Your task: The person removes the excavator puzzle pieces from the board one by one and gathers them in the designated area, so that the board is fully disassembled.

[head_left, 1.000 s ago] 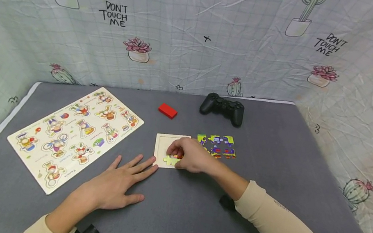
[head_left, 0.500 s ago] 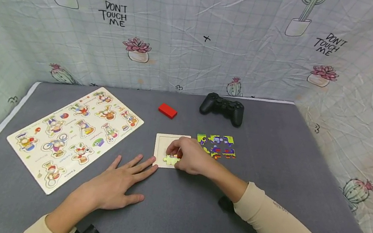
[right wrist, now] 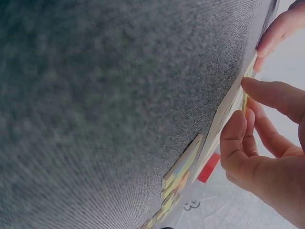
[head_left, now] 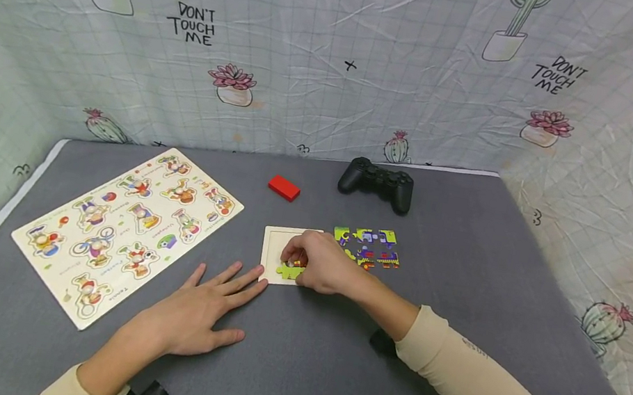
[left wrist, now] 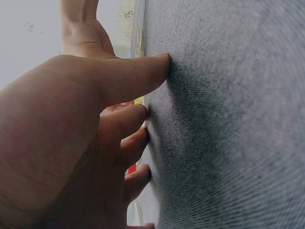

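A small square wooden puzzle tray (head_left: 276, 240) lies flat near the middle of the table. My right hand (head_left: 326, 264) reaches over it and pinches a yellow-green puzzle piece (head_left: 288, 272) at the tray's lower part; the fingers hide some of the piece. In the right wrist view, a thin yellow edge of the puzzle piece (right wrist: 245, 102) shows between thumb and fingers. My left hand (head_left: 193, 317) rests on the table with its fingers spread, fingertips at the tray's left corner. Several loose puzzle pieces (head_left: 387, 259), yellow and purple, lie just right of the tray.
On the left lies a large wooden picture board (head_left: 119, 233) with cartoon figures. A red block (head_left: 284, 187) sits behind the tray, and a black game controller (head_left: 377, 183) behind the loose pieces. A printed curtain (head_left: 319, 36) hangs along the table's back and sides.
My right hand stays over the tray's lower part, with only slight finger movement. The visible piece shifts a little and looks greener now. My left hand has not moved.
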`<state>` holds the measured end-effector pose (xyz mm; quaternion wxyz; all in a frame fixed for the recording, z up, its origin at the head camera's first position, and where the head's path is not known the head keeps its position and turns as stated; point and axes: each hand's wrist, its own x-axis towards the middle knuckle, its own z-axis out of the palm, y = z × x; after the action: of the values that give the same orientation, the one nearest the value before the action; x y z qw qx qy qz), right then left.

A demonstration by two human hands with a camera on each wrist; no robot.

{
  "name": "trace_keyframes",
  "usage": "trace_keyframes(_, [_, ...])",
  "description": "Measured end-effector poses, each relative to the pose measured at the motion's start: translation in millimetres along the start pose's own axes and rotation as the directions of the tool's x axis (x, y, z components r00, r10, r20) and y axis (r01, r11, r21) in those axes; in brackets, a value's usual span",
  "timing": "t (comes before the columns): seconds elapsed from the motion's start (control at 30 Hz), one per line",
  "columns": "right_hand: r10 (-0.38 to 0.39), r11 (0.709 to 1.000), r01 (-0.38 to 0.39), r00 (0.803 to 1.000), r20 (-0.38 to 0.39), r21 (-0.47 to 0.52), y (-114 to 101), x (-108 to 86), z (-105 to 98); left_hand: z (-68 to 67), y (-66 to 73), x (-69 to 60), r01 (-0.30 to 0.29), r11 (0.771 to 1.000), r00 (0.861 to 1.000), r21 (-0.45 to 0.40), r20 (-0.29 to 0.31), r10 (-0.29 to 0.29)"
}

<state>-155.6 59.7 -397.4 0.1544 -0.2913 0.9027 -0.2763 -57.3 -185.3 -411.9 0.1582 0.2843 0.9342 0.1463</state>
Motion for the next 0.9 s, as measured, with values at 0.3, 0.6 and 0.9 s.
trace_keyframes(0.3, [-0.003,1.000,0.002,1.000,0.009,0.018,0,-0.8,-2,0.5,-0.8,1.1,0.006,1.000,1.000,0.001,0.014,-0.006])
trace_keyframes(0.6, [0.025,0.997,-0.027,0.999,0.024,0.068,3,-2.1,-5,0.6,-1.1,1.7,0.006,1.000,1.000,-0.008,0.024,-0.006])
trace_keyframes(0.9, [0.003,0.994,-0.003,1.000,0.002,0.110,11,-7.9,-8,0.4,-0.6,0.7,-0.003,1.000,1.000,-0.008,0.006,0.003])
